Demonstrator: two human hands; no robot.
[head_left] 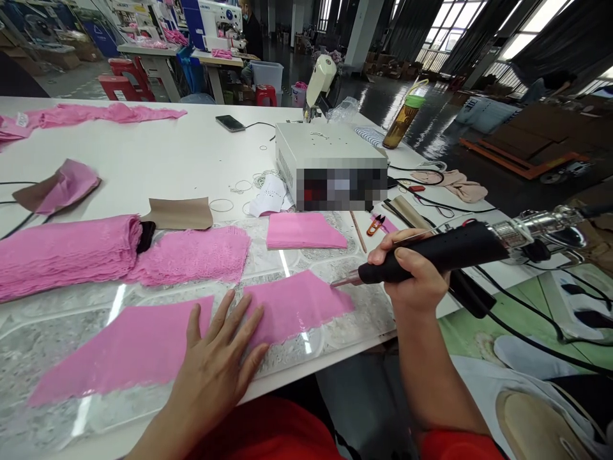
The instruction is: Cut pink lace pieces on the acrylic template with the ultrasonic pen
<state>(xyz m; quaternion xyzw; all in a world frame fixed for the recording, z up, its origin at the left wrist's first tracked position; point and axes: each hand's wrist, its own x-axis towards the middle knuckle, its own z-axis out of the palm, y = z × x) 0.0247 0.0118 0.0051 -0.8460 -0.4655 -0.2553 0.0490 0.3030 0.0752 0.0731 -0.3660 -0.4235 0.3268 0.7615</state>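
My right hand (416,275) grips a black-handled power tool (431,252) with a silver rear end and a thin metal tip. That tip touches, or nearly touches, the right end of a pink fabric piece (292,310). Spread flat, my left hand (223,351) lies between this piece and a second pink fabric piece (129,348), its fingers resting on the edges of both. Under them is a clear, shiny sheet (316,358) over a grey patterned surface. A neat stack of pink fabric pieces (304,231) sits just behind.
A pale metal box (330,140) stands behind the stack, with orange-handled thread snips (376,225) to its right. Pink lace fabric (67,252) is piled at left. A phone (230,123) and a bottle (405,118) are farther back. Cables (522,306) hang at right.
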